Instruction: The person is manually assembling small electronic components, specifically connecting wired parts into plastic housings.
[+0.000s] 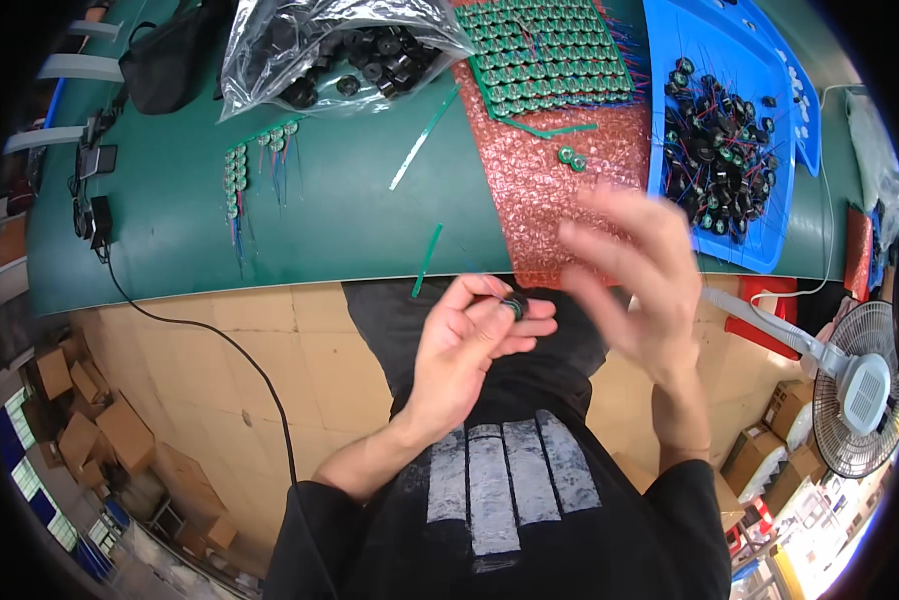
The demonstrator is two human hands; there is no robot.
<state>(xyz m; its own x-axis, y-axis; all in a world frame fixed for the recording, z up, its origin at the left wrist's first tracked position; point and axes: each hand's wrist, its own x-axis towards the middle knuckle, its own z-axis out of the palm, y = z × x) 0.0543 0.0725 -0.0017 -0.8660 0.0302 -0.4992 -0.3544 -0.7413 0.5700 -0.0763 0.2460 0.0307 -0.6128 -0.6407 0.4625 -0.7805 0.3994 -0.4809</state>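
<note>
My left hand (451, 350) pinches a small round black housing (514, 304) with a green edge, in front of the table's near edge. A thin wire seems to rise from it. To its right, my right hand (644, 285) is raised over the near end of the pink bubble wrap (529, 205), its fingers spread and blurred by motion. Nothing shows between those fingers. Two small round green circuit boards (572, 158) lie on the wrap beyond that hand. Right of it, a blue tray (754, 257) holds a heap of black round parts (714, 150) with red and blue wires.
A panel of round green boards (549, 60) lies on the wrap. The green table (349, 210) bears narrow strips (427, 260), wired board pieces (235, 180) and a clear bag (244, 70) of black parts. A black cable (239, 350) hangs at left; a fan (862, 390) stands at right.
</note>
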